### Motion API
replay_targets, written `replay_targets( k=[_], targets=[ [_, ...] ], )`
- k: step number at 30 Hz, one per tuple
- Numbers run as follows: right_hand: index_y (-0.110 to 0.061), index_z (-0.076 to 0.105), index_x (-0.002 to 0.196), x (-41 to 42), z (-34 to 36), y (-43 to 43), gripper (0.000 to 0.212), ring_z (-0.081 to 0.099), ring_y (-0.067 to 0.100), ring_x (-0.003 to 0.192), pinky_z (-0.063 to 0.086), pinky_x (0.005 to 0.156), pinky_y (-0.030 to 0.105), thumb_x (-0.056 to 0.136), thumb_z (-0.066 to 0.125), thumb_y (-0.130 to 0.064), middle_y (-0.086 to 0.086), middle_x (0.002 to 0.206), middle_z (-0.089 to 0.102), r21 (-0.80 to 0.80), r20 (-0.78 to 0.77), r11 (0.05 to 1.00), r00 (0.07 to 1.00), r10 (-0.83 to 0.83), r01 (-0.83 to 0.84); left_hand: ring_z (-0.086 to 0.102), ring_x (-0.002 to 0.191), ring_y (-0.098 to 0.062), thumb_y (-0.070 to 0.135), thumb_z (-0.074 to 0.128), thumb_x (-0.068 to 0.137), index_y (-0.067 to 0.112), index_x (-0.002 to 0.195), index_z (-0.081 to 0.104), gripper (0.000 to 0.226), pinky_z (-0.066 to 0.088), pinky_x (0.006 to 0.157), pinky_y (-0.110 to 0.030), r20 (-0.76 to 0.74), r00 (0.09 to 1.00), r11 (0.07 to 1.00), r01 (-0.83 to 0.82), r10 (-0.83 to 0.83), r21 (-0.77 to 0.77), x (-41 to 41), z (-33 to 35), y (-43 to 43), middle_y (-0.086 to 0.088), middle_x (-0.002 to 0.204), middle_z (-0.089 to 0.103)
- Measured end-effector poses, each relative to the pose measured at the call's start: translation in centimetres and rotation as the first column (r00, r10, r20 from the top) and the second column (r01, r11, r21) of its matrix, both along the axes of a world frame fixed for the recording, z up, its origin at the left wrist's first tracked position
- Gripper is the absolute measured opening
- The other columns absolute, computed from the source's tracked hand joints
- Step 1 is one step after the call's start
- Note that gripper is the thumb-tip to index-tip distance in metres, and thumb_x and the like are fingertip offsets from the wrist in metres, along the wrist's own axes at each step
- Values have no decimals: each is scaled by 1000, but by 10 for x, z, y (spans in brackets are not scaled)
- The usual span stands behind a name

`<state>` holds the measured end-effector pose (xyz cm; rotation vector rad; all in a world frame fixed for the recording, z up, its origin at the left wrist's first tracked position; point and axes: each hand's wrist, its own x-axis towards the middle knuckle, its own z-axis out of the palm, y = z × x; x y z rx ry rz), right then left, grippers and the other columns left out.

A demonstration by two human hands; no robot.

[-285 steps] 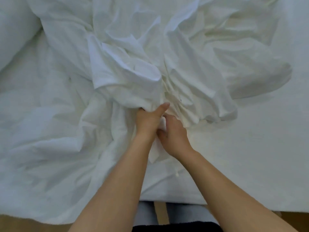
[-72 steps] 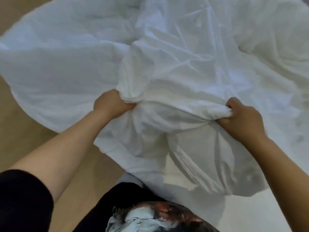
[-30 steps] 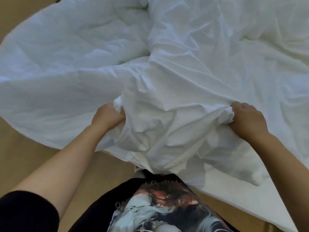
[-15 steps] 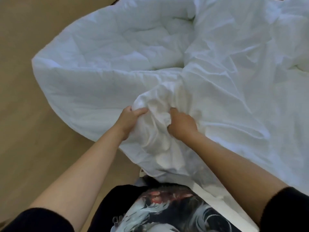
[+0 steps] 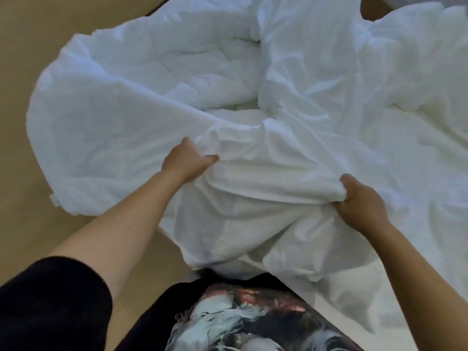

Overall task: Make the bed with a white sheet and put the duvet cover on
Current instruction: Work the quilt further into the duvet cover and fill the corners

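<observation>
At the bed's near edge, the left hand (image 5: 186,162) and right hand (image 5: 361,203) are each gripping bunched white duvet cover (image 5: 255,183), the quilted duvet (image 5: 121,105) overhanging the floor (image 5: 22,72) at left.

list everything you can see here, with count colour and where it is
duvet: one, white, puffy, left and top, its edge hanging over the floor
duvet cover: one, white, wrinkled, centre, bunched between both hands
sheet: one, white, flat, lower right
floor: tan, left side
dark patch: one, top edge, cannot tell what it is
shirt: one, black with a printed picture, bottom centre
sleeve: one, black, bottom left
left hand: one, left of centre, grips the duvet cover
right hand: one, right of centre, grips the duvet cover
</observation>
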<state>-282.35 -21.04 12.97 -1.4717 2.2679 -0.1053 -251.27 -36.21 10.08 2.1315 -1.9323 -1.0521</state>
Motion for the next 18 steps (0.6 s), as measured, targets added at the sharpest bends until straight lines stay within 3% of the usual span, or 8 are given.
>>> replay_targets(
  k=[2, 5, 7, 9, 12, 14, 16, 18],
  targets=[
    [-12, 43, 94, 5, -3, -2, 17, 51, 32, 81, 32, 60, 34, 83, 56, -18, 7, 85, 54, 89, -114, 996, 993, 9, 2, 53, 101, -25, 52, 65, 77, 6, 126, 43, 71, 42, 74, -34, -198, 967, 978, -126, 158, 163, 2, -3, 8, -5, 116, 52],
    [-12, 26, 132, 32, 0, -2, 65, 37, 34, 115, 33, 92, 42, 80, 60, -30, 15, 126, 36, 299, -359, 949, 909, 212, -103, 59, 84, -18, 42, 56, 87, 10, 113, 57, 42, 44, 62, -28, -450, 845, 936, -151, 289, 317, 8, -5, 24, -2, 101, 61],
    [-13, 7, 142, 81, 0, -4, 92, 26, 37, 126, 21, 108, 45, 73, 63, -36, 16, 136, 22, 151, -311, 939, 887, 342, -309, 58, 53, -12, 36, 43, 92, 22, 69, 69, 37, 41, 47, -21, -534, 771, 912, -142, 346, 386, 6, 2, 35, 2, 61, 62],
    [-9, 1, 145, 129, -13, -11, 98, 22, 39, 132, 15, 112, 47, 75, 64, -36, 19, 142, 21, 57, -258, 878, 842, 473, -475, 36, 36, -12, 29, 38, 91, 23, 39, 46, 54, 29, 42, -24, -532, 732, 886, -217, 425, 410, 4, 5, 43, 6, 38, 38],
    [-1, 1, 146, 156, -42, -37, 79, 17, 40, 138, 9, 113, 53, 92, 50, -30, 26, 149, 17, 230, -349, 810, 731, 586, -540, 30, 46, -14, 21, 45, 93, 19, 58, 39, 35, 23, 47, -27, -541, 705, 882, -286, 458, 374, 6, 3, 50, 6, 48, 36],
    [-3, 26, 138, 148, -54, -55, 46, 38, 35, 127, 27, 106, 47, 96, 40, -15, 20, 138, 38, 256, -363, 794, 707, 607, -551, 37, 48, -10, 21, 46, 96, 17, 70, 41, 27, 30, 45, -23, -532, 749, 915, -277, 396, 292, 9, 1, 55, 4, 60, 43],
    [-8, 42, 121, 142, -55, -70, 26, 54, 30, 106, 41, 83, 38, 95, 37, -10, 12, 119, 54, 141, -234, 829, 796, 559, -541, 40, 52, -7, 28, 44, 97, 17, 77, 41, 23, 34, 46, -19, -471, 827, 951, -270, 308, 149, 11, -3, 60, 5, 67, 45],
    [-12, 45, 104, 149, -41, -80, 13, 57, 29, 81, 38, 65, 33, 94, 39, -18, 7, 95, 58, -2, -47, 861, 860, 508, -508, 43, 62, -13, 36, 41, 98, 14, 84, 41, 26, 34, 53, -27, -373, 893, 963, -270, 251, 3, 7, -6, 64, 5, 70, 45]
  ],
)
